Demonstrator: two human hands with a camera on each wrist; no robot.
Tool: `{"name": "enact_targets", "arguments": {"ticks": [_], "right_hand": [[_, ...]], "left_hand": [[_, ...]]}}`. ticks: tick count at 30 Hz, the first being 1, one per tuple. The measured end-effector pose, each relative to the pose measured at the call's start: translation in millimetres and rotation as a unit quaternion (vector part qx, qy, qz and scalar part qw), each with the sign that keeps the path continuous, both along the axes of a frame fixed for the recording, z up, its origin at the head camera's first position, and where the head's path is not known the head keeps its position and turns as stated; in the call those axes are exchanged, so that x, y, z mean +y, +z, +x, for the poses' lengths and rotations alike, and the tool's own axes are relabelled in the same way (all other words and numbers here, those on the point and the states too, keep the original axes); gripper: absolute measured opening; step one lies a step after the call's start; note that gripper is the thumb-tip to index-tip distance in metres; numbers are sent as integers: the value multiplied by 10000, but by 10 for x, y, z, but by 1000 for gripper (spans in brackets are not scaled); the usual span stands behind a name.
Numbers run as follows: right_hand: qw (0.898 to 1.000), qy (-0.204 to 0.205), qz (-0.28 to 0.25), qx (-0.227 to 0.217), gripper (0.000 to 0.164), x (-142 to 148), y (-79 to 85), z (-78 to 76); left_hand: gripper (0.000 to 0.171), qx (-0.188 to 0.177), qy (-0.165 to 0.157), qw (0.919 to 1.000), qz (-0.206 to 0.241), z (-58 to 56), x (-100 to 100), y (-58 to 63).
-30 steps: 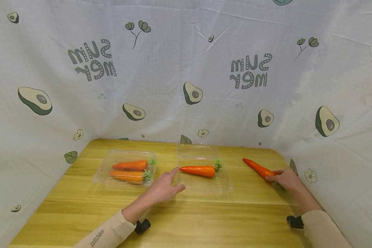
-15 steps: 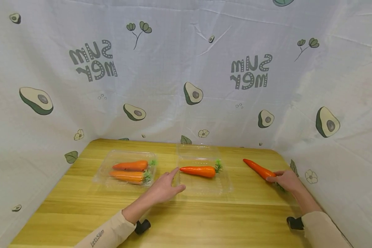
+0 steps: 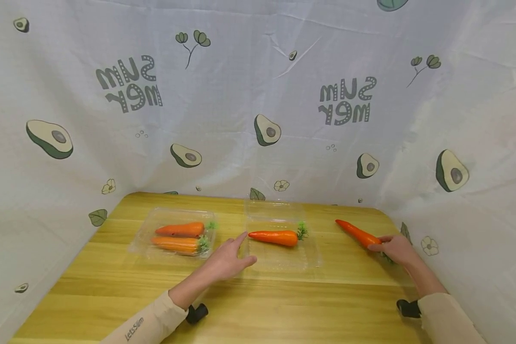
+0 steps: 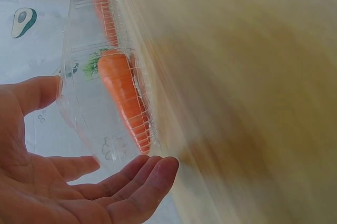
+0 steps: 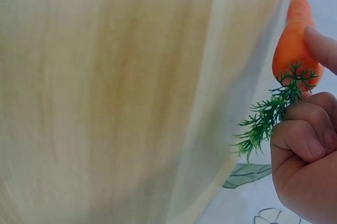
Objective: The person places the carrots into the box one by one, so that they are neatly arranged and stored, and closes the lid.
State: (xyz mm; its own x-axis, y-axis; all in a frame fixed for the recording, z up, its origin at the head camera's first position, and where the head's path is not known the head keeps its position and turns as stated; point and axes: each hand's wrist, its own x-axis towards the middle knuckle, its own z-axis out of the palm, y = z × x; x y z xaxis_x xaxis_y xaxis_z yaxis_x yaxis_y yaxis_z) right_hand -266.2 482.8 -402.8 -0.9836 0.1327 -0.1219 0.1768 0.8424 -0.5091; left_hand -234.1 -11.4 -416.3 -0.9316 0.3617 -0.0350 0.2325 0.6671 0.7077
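Note:
My right hand [image 3: 393, 249] grips the thick end of a loose orange carrot [image 3: 356, 232] at the table's far right; the right wrist view shows my fingers [image 5: 304, 139] curled beside its green top [image 5: 273, 109]. My left hand [image 3: 229, 258] lies flat with straight fingers against the left edge of an open clear plastic tray [image 3: 284, 255]. One carrot [image 3: 274, 236] lies in that tray, also seen through its wall as a carrot [image 4: 122, 98] in the left wrist view, just past my fingers [image 4: 131, 184].
A second clear tray [image 3: 147, 236] at the left holds two carrots [image 3: 179, 230]. The wooden table [image 3: 258, 306] is walled on three sides by an avocado-print cloth [image 3: 258, 105]. Bare wood lies along the front.

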Motion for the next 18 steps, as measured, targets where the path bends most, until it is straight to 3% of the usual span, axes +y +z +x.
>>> {"name": "enact_targets", "arguments": {"ticks": [18], "right_hand": [[9989,385,112,240,72,-213,186,17]], "left_hand": [[79,21,-82,10000,-41,-21,9,-21]]}}
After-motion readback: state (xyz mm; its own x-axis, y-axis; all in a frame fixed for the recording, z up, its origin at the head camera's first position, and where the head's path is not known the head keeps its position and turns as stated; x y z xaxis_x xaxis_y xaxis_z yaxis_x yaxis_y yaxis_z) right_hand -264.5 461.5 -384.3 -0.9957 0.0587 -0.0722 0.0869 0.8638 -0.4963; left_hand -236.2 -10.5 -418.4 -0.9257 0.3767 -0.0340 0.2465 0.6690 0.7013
